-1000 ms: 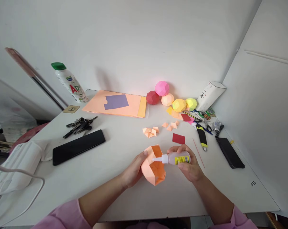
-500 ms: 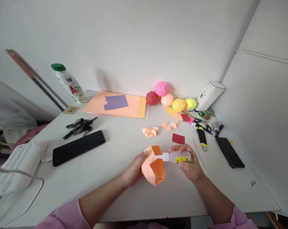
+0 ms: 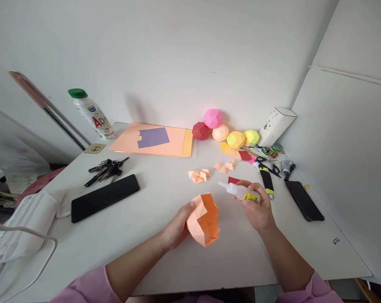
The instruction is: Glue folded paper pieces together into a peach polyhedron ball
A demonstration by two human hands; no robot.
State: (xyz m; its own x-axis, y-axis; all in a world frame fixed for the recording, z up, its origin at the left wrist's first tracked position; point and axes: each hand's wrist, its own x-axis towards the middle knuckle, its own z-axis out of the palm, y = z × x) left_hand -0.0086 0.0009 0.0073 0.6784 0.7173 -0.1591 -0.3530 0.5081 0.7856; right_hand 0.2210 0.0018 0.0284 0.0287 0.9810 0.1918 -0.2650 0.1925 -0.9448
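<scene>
My left hand (image 3: 177,227) grips the left side of a peach folded-paper ball (image 3: 199,227), whose open side faces right and shows its hollow inside. In my right hand (image 3: 259,208) is a small glue bottle (image 3: 245,193) with a yellow label. Its thin white nozzle points up and left, apart from the paper ball. Small folded peach paper pieces (image 3: 197,176) lie beyond the ball, with several more peach pieces (image 3: 225,167) to their right. A red paper rectangle (image 3: 233,180) is partly covered by my right hand and the bottle.
Finished paper balls (image 3: 221,132) in several colours sit against the wall. Peach sheets (image 3: 123,143), keys (image 3: 106,170), a black phone (image 3: 105,198) and a white bottle (image 3: 94,115) are on the left. A yellow-black cutter (image 3: 266,181) and a black case (image 3: 305,201) lie right.
My right hand has drawn the glue bottle away from the paper ball, up and to the right, tilting its nozzle upward. My left hand and the ball have barely moved.
</scene>
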